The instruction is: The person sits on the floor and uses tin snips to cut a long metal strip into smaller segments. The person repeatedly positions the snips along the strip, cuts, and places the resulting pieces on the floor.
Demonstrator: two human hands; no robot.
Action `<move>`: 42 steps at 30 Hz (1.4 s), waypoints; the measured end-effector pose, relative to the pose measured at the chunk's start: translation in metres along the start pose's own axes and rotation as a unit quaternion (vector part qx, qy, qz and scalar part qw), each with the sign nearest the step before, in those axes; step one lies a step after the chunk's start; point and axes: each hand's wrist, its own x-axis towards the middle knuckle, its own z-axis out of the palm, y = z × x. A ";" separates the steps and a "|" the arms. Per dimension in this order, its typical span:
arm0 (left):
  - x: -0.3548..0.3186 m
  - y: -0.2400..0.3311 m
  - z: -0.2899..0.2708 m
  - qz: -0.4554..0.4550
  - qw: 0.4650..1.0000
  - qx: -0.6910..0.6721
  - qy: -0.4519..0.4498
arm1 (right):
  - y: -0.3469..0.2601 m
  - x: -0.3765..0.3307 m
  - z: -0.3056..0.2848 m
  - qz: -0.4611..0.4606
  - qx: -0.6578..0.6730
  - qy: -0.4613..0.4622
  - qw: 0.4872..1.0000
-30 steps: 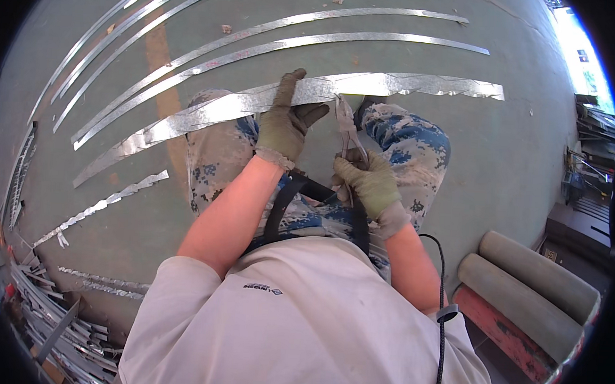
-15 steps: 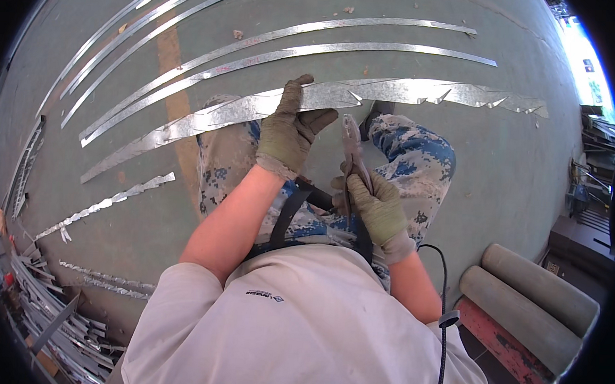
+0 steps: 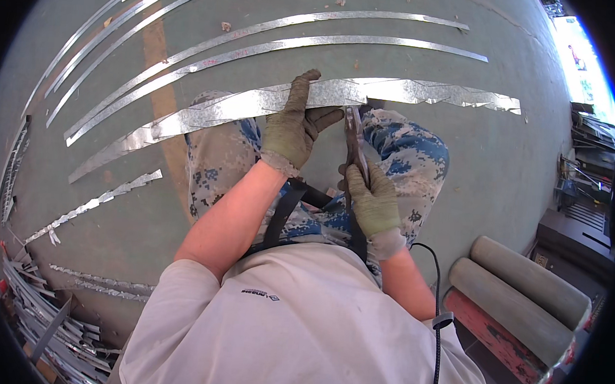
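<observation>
cutting wide metal strip [image 3: 256, 106] lying across knees. left hand [image 3: 293, 125] gripping strip edge, right hand [image 3: 370, 195] closed round snips [image 3: 355, 139]. next probably needs steady feed rightward.

Even daylight, bright. Blown-out patch at upper right. Glare on metal strips [image 3: 410, 92] on floor [image 3: 517, 168]. Soft shadows. Fisheye bends edges; black vignette. Sharp centre.

Both hands gloved, L [image 3: 293, 125] fingers spread fwd, R [image 3: 371, 199] fist closed, forearms bare.
</observation>
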 end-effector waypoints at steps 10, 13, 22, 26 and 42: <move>0.000 0.002 0.000 -0.008 1.000 -0.014 -0.026 | 0.005 0.006 -0.002 -0.007 -0.120 0.030 0.992; -0.001 0.001 -0.001 0.000 0.999 -0.012 -0.037 | 0.002 0.005 -0.002 0.009 -0.122 0.026 0.992; 0.000 0.001 -0.002 0.000 1.000 -0.004 -0.025 | 0.011 0.005 0.006 -0.025 -0.161 0.057 0.985; 0.000 0.000 -0.002 -0.001 1.000 -0.008 -0.020 | 0.009 0.007 0.009 -0.055 -0.214 0.079 0.972; -0.001 -0.001 -0.002 -0.002 1.000 -0.016 -0.024 | -0.038 0.000 0.022 0.150 0.145 -0.080 0.975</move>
